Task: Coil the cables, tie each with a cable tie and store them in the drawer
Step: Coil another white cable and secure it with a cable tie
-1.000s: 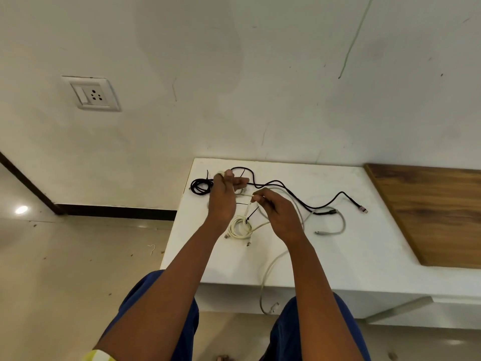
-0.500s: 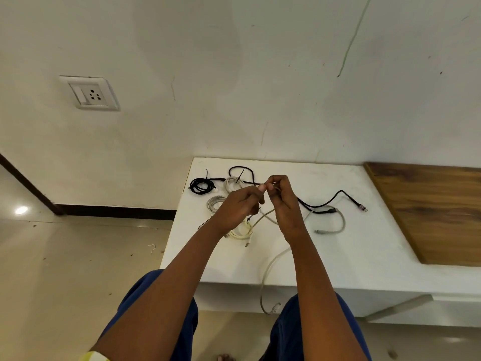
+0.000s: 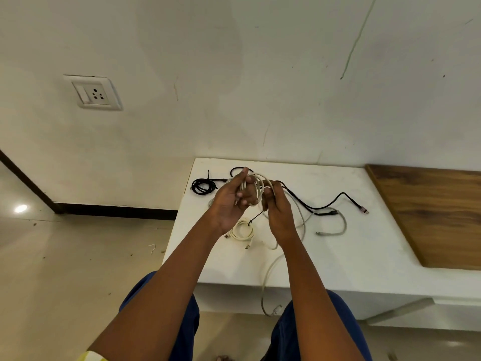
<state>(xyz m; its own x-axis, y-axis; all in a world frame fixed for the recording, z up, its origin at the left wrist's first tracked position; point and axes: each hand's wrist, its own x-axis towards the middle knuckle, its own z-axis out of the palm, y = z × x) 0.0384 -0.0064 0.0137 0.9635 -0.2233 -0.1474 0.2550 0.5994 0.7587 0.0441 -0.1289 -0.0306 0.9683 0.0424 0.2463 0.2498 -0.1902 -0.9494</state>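
Both hands are raised above the white table (image 3: 338, 256), close together, working a pale cable (image 3: 256, 188) into loops. The left hand (image 3: 230, 201) has its fingers curled around the gathered loops, thumb pointing up and away, while the right hand (image 3: 277, 209) pinches the same cable just beside it with bent fingers. From the hands the cable's loose length runs down past the right wrist, crosses the table's near edge and hangs off it, ending in a plug (image 3: 276, 308) near the person's knee. Under the hands a small cream coil (image 3: 243, 230) lies flat on the table, with a thin black cable tie (image 3: 256, 218) sticking up from it. A tied black coil (image 3: 203, 185) sits near the far left corner. A long black cable (image 3: 328, 203) trails uncoiled across the table to the right, and a grey cable (image 3: 338, 225) curves just in front of it. A wooden panel (image 3: 429, 217) adjoins the table on the right, and a wall socket (image 3: 93, 93) is fixed to the left.
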